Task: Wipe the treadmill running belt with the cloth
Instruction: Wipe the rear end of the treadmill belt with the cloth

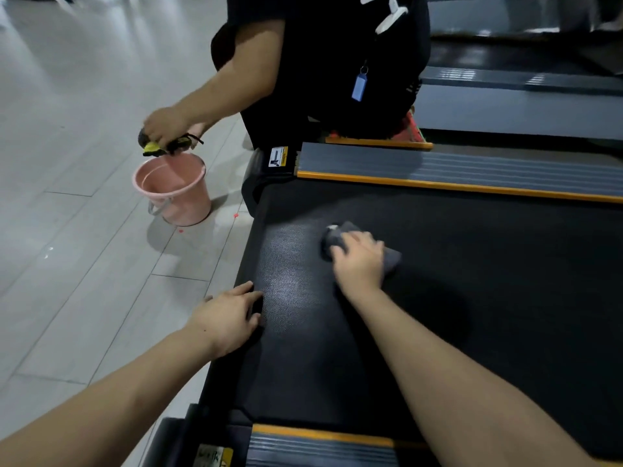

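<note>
Grey cloth (357, 246) bunched flat on the black running belt (472, 281), near the belt's rear end, a little right of frame centre. Pressed down by the right hand (359, 261), grip curled over the top of the cloth, fingers bent around its folds, cloth edges showing at 11 and 3 o'clock of the hand. Blurred slightly at the fingers.

At 8 o'clock of the cloth, left hand (227, 318) resting on the belt's rear edge, grip loose, fingers spread and nearly straight, fingertips on the black surface, nothing held. Patch of dimpled belt texture catching light between the two hands.

Grey ribbed side rails with orange trim along both long sides: one (472, 171) at 12 o'clock of the cloth, another (320, 449) at 6 o'clock by the bottom frame edge.

At 10 o'clock of the cloth, pink bucket (175, 190) upright on the pale tiled floor (67, 230), just beside the treadmill's end. Directly above the bucket, another person's hand (165, 126) gripping a yellow-and-black rag (161, 144). That person in black clothing (323, 62) crouched at 12 o'clock, blue tag (359, 84) hanging at the front.
</note>
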`<state>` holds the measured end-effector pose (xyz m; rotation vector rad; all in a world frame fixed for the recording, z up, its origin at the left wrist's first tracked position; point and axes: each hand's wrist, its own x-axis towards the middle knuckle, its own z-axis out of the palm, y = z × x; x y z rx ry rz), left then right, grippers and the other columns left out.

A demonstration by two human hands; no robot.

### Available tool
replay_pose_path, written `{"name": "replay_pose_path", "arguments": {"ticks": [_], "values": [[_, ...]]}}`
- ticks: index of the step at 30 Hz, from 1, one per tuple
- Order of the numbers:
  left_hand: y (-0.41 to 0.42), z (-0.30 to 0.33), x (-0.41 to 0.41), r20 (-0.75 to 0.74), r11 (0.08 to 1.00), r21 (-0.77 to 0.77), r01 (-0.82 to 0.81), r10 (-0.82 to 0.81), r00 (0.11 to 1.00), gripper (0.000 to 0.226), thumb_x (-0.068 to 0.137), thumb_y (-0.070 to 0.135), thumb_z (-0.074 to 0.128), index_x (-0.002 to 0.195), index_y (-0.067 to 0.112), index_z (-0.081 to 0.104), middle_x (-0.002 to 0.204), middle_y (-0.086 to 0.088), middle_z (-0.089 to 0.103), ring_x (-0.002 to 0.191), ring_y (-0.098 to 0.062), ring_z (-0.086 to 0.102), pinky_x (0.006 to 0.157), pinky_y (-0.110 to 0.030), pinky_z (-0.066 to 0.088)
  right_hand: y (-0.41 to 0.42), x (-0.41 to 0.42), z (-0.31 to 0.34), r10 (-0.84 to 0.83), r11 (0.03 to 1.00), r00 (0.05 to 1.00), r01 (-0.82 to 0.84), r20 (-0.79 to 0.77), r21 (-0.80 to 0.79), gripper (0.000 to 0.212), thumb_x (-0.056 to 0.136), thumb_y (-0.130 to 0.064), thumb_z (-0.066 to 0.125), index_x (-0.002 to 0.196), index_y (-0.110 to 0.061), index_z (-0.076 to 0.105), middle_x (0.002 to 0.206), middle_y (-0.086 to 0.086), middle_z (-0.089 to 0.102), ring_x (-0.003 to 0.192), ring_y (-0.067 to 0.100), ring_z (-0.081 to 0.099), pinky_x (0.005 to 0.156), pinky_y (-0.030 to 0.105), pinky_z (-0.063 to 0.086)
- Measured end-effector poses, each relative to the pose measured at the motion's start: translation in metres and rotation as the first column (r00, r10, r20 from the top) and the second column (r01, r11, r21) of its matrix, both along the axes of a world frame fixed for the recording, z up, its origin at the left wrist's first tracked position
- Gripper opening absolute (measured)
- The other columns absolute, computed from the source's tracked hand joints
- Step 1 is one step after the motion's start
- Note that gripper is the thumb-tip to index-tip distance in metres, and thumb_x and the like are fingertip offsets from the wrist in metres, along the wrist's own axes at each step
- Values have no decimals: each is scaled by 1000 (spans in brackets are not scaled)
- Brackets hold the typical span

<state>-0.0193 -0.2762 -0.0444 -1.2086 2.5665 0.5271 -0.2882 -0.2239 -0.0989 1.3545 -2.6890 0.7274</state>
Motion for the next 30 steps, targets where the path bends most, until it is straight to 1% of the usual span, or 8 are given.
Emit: {"name": "replay_pose_path", "arguments": {"ticks": [4,8,12,19,23,25,28,30], "values": [[3,-2,8,-50,999,46,-20,23,998,60,100,38,49,156,28,31,167,12,10,148,-16,32,115,-34,35,-45,75,4,338,924,939,-345,68,167,49,101,-42,44,148,-30,42,160,-2,35,149,26,24,123,48,12],[1,-1,14,3,995,67,72,-72,997,69,101,41,49,160,26,17,168,9,-2,150,-16,25,118,-28,28,-11,39,4,443,875,888,-458,122,157,49,101,-46,44,149,-34,40,162,-10,28,152,13,17,125,37,7],[3,1,12,-30,994,85,73,-71,997,69,101,41,50,160,24,19,168,7,-1,151,-15,22,118,-26,24,54,-33,-1,116,985,992,-120,44,123,45,99,-44,48,142,-28,52,158,-2,38,148,23,27,121,43,17],[14,-11,15,45,995,47,92,-94,995,74,102,45,43,161,22,4,167,2,-13,155,-19,3,124,-39,10,50,-12,-3,-219,956,972,195,88,221,48,103,-41,38,147,-24,43,163,4,29,151,28,18,122,48,12],[13,-14,12,42,996,73,47,-50,998,72,103,45,40,161,21,5,167,1,-13,155,-20,2,124,-47,8,3,74,-1,18,980,997,-33,77,198,48,99,-41,47,145,-24,48,159,5,37,148,29,27,119,50,18],[13,-14,11,44,995,84,48,-52,998,73,103,45,40,161,21,3,167,0,-14,155,-20,3,123,-48,6,-9,103,-1,187,959,979,-200,85,201,50,101,-43,42,149,-28,41,163,-1,29,152,24,18,123,47,10],[10,-12,13,71,995,72,66,-71,995,74,102,48,40,161,22,3,167,0,-13,155,-19,5,123,-49,6,10,81,3,379,897,915,-399,135,190,50,102,-46,42,150,-33,39,163,-10,26,153,14,12,125,42,6],[9,-12,13,93,994,57,89,-94,991,75,101,51,39,161,24,3,167,2,-13,155,-19,6,123,-51,8,38,47,2,375,903,919,-391,120,179,48,99,-45,48,146,-33,45,161,-11,31,152,13,18,124,43,12]]}}
